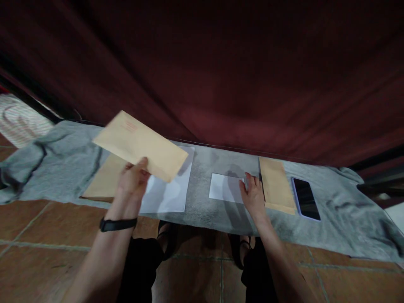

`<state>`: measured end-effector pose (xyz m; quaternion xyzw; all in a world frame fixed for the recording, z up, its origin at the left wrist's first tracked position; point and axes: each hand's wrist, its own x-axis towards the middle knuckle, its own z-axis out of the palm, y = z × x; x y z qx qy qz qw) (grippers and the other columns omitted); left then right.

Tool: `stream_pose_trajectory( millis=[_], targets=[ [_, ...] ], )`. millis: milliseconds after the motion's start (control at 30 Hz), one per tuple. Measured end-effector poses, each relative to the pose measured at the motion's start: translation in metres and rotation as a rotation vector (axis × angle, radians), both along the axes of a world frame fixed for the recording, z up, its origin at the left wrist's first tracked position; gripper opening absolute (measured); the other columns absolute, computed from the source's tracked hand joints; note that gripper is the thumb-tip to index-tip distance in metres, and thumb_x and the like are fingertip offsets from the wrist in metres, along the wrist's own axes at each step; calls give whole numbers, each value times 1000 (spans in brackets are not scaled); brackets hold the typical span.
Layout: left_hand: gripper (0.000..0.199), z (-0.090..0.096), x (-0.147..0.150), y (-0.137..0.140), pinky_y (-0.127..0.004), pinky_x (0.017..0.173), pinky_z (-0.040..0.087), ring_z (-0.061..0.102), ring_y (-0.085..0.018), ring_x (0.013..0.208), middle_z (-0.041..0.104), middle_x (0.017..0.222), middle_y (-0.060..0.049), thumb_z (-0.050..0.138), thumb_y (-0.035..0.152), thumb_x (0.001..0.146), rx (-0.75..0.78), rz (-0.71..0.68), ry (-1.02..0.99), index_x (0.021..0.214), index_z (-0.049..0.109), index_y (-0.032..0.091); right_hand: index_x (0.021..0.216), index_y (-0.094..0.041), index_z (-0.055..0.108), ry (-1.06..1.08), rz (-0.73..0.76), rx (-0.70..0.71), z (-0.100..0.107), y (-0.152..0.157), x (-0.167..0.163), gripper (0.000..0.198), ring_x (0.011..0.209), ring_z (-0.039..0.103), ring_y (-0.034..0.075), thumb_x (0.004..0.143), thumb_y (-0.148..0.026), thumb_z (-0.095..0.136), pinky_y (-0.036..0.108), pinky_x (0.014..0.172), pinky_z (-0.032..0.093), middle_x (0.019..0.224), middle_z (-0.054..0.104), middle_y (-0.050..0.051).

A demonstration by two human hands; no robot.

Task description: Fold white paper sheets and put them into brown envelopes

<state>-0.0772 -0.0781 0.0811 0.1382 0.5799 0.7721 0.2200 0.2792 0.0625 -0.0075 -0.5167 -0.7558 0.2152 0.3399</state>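
Pinched along its lower edge, a tan paper envelope is held up tilted by my left hand. Faint red print marks its upper left corner. Beneath it lie a stack of white paper and, further left, more tan envelopes, both partly covered by the raised one. My right hand is open, its fingers apart, at the right end of a folded white sheet; whether it touches the sheet I cannot tell. Just right of that hand lies another tan envelope pile.
A phone in a pale purple case lies at the right. Grey cloth covers the narrow work surface. Dark red fabric hangs behind it. Below are brown floor tiles and my feet.
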Motion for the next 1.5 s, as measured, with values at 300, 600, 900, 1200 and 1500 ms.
stream_pose_trajectory(
  millis=[300, 600, 900, 1200, 1500],
  targets=[
    [22, -48, 127, 51, -23, 76, 60, 75, -12, 81, 78, 89, 0, 74, 1, 78, -72, -323, -599, 87, 68, 20, 118, -25, 68, 839, 255, -878, 7, -31, -58, 58, 97, 74, 25, 77, -66, 73, 36, 79, 60, 116, 77, 7],
    [21, -49, 125, 57, -23, 72, 62, 75, -12, 77, 77, 90, -1, 65, -1, 88, -43, -331, -736, 96, 68, 17, 101, -23, 73, 1028, 385, -1015, 22, -26, -53, 40, 81, 75, 22, 64, -35, 82, 32, 73, 60, 96, 81, 2],
    [28, -45, 138, 48, -27, 76, 62, 76, -15, 84, 79, 101, -5, 82, 9, 78, -54, -551, -561, 102, 69, 17, 79, -28, 74, 838, 225, -726, 21, -16, -54, 21, 95, 74, 26, 62, -38, 80, 39, 86, 59, 85, 80, 0],
    [43, -48, 137, 31, -38, 74, 61, 74, -24, 79, 75, 81, -8, 73, 60, 84, -377, -813, 226, 80, 62, 19, 84, -24, 77, 658, 168, -518, 27, 1, -35, 23, 93, 74, 26, 72, -42, 67, 37, 82, 60, 84, 80, 3],
    [112, -31, 111, 19, -70, 125, 4, 11, -47, 159, 8, 174, -21, 83, 58, 75, -389, -729, 1677, 165, 24, 24, 92, -21, 79, 643, 436, -891, 34, -4, -6, 35, 94, 75, 29, 64, -41, 82, 38, 81, 61, 80, 79, 5]
  ],
)
